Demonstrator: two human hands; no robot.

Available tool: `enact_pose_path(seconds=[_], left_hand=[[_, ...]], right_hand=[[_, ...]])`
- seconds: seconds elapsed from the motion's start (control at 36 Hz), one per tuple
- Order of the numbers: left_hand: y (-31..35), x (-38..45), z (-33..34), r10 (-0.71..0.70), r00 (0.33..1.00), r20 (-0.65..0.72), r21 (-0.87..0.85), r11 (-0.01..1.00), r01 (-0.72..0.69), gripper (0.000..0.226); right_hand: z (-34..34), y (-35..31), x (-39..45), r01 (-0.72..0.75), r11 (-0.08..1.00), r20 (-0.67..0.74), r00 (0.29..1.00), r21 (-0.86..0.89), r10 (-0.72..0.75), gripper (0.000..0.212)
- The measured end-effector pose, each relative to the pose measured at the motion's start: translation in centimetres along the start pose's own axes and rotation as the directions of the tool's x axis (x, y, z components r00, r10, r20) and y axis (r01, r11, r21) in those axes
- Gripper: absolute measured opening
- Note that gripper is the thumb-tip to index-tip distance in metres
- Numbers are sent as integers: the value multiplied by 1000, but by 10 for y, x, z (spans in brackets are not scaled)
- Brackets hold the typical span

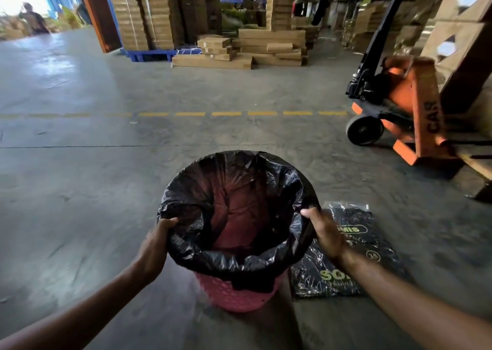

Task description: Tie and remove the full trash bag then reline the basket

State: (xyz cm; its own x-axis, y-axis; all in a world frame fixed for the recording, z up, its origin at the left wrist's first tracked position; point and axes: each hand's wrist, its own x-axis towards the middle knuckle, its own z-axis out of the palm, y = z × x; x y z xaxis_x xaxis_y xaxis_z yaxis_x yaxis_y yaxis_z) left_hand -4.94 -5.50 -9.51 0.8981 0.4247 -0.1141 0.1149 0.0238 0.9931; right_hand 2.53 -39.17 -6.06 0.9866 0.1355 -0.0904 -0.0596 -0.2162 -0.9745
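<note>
A red perforated basket (235,295) stands on the concrete floor just in front of me. A black trash bag (239,187) lines it, its mouth wide and folded out over the rim, with the red wall showing through inside. My left hand (157,239) grips the bag's folded edge at the left rim. My right hand (323,231) grips the edge at the right rim. The full bag is not in view.
A flat black pack of trash bags (356,254) with green print lies on the floor right of the basket. An orange pallet jack (404,104) stands at right. Stacked cardboard boxes (239,51) line the back. A yellow dashed line (226,113) crosses the floor. A person (33,19) is far left.
</note>
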Motion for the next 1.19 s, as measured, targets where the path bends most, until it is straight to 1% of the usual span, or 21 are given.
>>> enact_pose_path(seconds=[0.06,0.14,0.25,0.31,0.36,0.42,0.5,0.56,0.64,0.69,0.78,0.83,0.89,0.97,1.0,1.06,1.08,1.11,1.14,1.17,1.19], left_hand=[[-5,2,-1,-12,1000,-24,5,1000,12,69],[-7,3,1,-21,999,-31,-32,999,20,76],[-15,16,-4,-5,999,-49,-26,1000,3,69],[-19,23,-10,17,1000,-23,25,1000,-16,63],[-21,29,-15,21,1000,22,67,997,-23,62],[-18,29,-17,8,998,55,109,994,-14,62],[-10,23,-14,-20,998,67,110,994,13,63],[-11,23,-16,-45,996,77,154,988,33,61],[-18,30,-26,-94,991,96,233,970,69,60],[-28,39,-34,-88,989,117,300,953,49,61],[-11,26,-34,-59,992,108,345,938,19,71],[-8,23,-37,-81,989,126,411,911,22,70],[11,8,-29,-86,989,122,441,897,24,75],[5,21,-39,-30,988,151,515,856,-53,53],[11,17,-39,-26,987,159,541,838,-65,52],[33,2,-31,15,985,169,591,799,-114,65],[41,-2,-28,24,986,163,642,757,-125,73],[49,-6,-26,25,989,144,697,708,-119,82],[55,-9,-26,12,993,117,759,644,-97,95],[65,-12,-26,-21,994,106,808,585,-74,112],[78,-13,-27,-36,995,88,843,535,-55,128]], right_hand=[[4,2,2,15,997,-9,1000,69,-15,33],[5,12,5,27,996,-21,999,86,-25,33],[5,18,8,5,996,-16,1000,84,-4,39],[7,18,8,-18,995,-32,999,102,22,42],[9,17,7,-38,994,-44,998,107,43,40],[9,15,3,-47,995,-36,998,92,50,38],[8,9,-2,-43,996,-18,999,83,44,37],[7,7,-1,-47,996,-11,999,79,48,39],[4,5,0,-63,997,-17,998,34,63,35],[3,4,0,-59,998,-12,998,14,59,33],[2,-2,-6,-44,999,33,998,-7,45,35],[1,-6,-9,-53,997,29,998,-49,54,37],[-3,-9,-10,-64,996,52,996,-61,67,34],[-6,-15,-11,-68,988,106,991,-142,84,37],[-7,-14,-8,-62,983,118,990,-173,83,38],[-12,-11,-2,-54,968,125,988,-244,86,36],[-15,-10,1,-79,954,99,989,-290,112,43],[-18,-8,5,-96,945,99,986,-314,133,67],[-24,-9,7,-126,922,99,980,-367,173,99],[-27,-11,8,-149,903,89,976,-402,201,124],[-29,-22,1,-171,879,78,971,-444,228,135]])
